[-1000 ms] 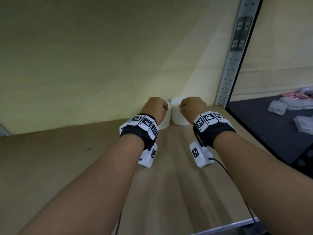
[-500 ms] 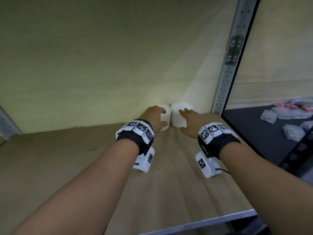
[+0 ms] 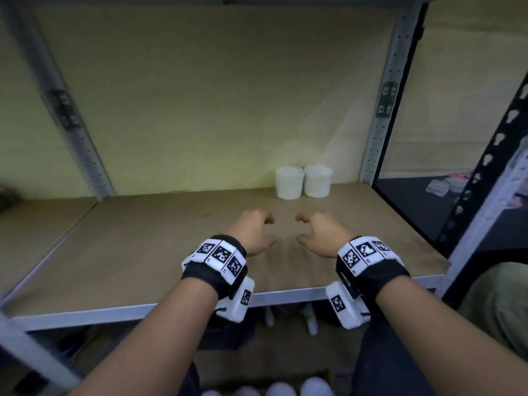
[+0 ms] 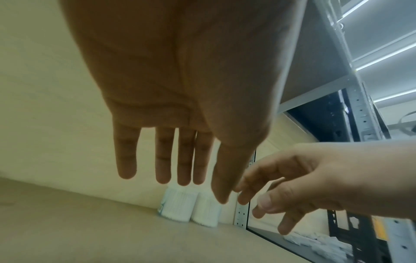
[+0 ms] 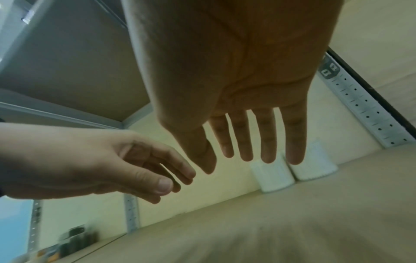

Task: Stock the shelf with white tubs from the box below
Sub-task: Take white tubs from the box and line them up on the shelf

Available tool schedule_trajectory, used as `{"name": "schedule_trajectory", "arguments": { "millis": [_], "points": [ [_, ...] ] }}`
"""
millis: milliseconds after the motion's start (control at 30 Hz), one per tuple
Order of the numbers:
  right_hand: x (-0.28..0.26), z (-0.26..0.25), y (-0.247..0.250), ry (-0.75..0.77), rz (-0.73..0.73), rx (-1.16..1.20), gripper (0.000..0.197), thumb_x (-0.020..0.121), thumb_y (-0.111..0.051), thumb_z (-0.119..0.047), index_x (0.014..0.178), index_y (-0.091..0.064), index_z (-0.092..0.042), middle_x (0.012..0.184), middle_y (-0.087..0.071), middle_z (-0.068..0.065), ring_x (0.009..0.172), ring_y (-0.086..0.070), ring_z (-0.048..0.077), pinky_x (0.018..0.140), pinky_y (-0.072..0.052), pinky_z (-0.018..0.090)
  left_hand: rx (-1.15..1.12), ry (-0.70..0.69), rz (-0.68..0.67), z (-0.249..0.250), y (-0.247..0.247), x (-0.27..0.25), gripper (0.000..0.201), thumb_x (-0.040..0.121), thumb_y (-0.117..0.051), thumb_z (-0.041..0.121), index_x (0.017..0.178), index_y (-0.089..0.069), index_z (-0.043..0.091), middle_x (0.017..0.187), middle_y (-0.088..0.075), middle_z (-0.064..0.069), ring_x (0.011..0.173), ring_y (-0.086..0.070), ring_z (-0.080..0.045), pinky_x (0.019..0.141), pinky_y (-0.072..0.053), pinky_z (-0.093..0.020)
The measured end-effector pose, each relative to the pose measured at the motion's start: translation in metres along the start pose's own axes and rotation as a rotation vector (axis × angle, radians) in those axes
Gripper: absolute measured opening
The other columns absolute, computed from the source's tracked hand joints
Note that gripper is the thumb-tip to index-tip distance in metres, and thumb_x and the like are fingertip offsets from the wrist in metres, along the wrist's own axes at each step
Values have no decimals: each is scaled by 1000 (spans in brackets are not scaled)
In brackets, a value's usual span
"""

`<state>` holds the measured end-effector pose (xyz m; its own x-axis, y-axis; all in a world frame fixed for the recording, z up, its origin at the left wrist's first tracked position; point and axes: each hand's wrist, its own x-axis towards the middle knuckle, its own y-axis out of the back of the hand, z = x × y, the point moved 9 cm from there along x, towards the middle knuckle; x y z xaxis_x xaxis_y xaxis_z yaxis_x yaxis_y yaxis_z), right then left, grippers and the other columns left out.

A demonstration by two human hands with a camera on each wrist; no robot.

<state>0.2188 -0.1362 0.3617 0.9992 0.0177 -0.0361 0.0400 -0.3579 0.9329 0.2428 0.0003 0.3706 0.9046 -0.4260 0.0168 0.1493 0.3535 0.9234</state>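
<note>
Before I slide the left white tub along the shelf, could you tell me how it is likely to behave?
The left white tub looks like thin ribbed plastic, so probably light. It stands upright on a flat base, so it should slide on the shelf rather than roll. It sits against the right white tub, so a rightward push would likely move both.

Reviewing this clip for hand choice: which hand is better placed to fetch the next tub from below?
Neither clearly. The left hand and right hand are both empty and level above the shelf, well short of the two tubs. The tub tops below sit between both arms.
</note>
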Motion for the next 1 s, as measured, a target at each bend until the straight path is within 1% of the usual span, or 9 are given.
{"name": "schedule_trajectory", "arguments": {
  "millis": [100, 267, 433, 533, 667, 733, 833, 933, 1000],
  "points": [
    [-28, -19, -19, 23, -17, 28, 57, 86, -57, -31, 140, -42, -21, 139, -51, 4, 129, -47, 23, 107, -41, 38, -32, 31, -20, -11, -12, -40, 45, 86, -62, 31, 129, -53, 21, 132, -57, 0, 121, -52, -17, 101, -42, -29],
    [-67, -51, -55, 104, -38, 38, 47, 85, -61, -29, 131, -52, -18, 128, -55, 3, 118, -54, 19, 101, -44, 31, -58, 31, -54, -34, -32, -94, 39, 85, -63, 28, 123, -56, 20, 126, -56, 1, 116, -53, -16, 97, -43, -27],
    [-95, -73, -104, 141, -159, 25, 38, 85, -63, -29, 120, -58, -15, 116, -58, 5, 109, -57, 22, 94, -44, 28, -69, 118, -176, -72, -63, -139, 30, 81, -67, 27, 109, -60, 20, 113, -61, 0, 102, -59, -19, 90, -48, -29],
    [-98, -76, -144, 128, -264, 3, 40, 84, -64, -32, 120, -58, -15, 117, -60, 5, 107, -59, 22, 94, -47, 31, -72, 200, -253, -100, -86, -155, 32, 80, -70, 27, 110, -60, 19, 109, -61, 0, 95, -57, -16, 88, -49, -30],
    [-94, -77, -209, 127, -436, -46, 43, 82, -64, -32, 121, -57, -15, 119, -58, 7, 109, -59, 25, 95, -49, 34, -52, 277, -397, -124, -127, -166, 39, 77, -73, 26, 113, -59, 17, 110, -62, -3, 99, -61, -21, 88, -52, -35],
    [-94, -77, -244, 123, -511, -61, 42, 83, -62, -30, 121, -58, -14, 124, -57, 7, 113, -57, 27, 97, -49, 36, -43, 309, -454, -136, -154, -169, 43, 77, -73, 23, 117, -59, 16, 115, -63, -5, 102, -61, -23, 89, -52, -34],
    [-91, -75, -295, 116, -600, -100, 41, 81, -62, -35, 115, -62, -13, 121, -62, 12, 108, -60, 29, 92, -51, 36, -3, 355, -545, -152, -190, -173, 53, 73, -75, 25, 122, -57, 18, 123, -60, -6, 109, -59, -27, 89, -48, -30],
    [-91, -67, -332, 104, -672, -150, 48, 77, -66, -40, 119, -59, -16, 122, -59, 8, 108, -59, 30, 89, -51, 37, 13, 452, -607, -188, -235, -172, 58, 61, -73, 38, 115, -56, 32, 117, -62, 0, 99, -63, -28, 85, -52, -34],
    [-95, -59, -352, 74, -703, -171, 56, 74, -65, -43, 123, -50, -21, 124, -50, 5, 111, -54, 31, 88, -49, 38, -9, 499, -667, -240, -309, -167, 68, 46, -76, 48, 105, -44, 54, 109, -61, 5, 86, -64, -28, 75, -57, -41]
  ]
}}
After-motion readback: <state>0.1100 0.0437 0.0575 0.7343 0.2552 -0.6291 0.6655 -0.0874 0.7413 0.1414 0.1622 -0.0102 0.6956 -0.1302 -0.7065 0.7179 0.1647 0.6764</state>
